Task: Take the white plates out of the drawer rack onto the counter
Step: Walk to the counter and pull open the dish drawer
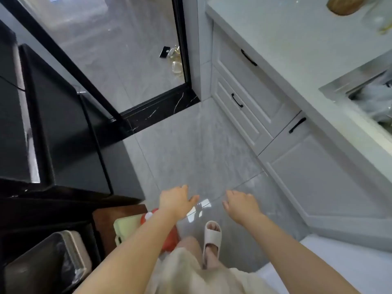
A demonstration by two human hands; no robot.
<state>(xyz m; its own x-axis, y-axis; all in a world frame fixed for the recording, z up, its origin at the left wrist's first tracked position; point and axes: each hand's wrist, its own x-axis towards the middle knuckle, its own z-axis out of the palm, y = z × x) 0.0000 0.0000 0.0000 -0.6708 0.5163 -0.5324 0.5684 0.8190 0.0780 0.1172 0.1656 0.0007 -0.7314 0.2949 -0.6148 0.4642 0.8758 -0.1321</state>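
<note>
Nothing is being held yet. Nearest the camera, the left hand (pixel 177 200) and right hand (pixel 241 203) are stretched out over the grey tiled floor (pixel 191 149), fingers loosely spread, touching nothing. So the step in hand looks like getting to the right drawer, tbh.

No white plates or drawer rack can be seen; they're presumably shut away behind one of the pale grey panelled drawer fronts (pixel 244 85) with black bar handles (pixel 237 100), further off to the right. Which one can't be told.

A handle should be gripped squarely and pulled out straight and slow, so stacked plates aren't rattled. The pale grey stone worktop (pixel 297 45) above looks bare enough near its edge for landing them.
</note>
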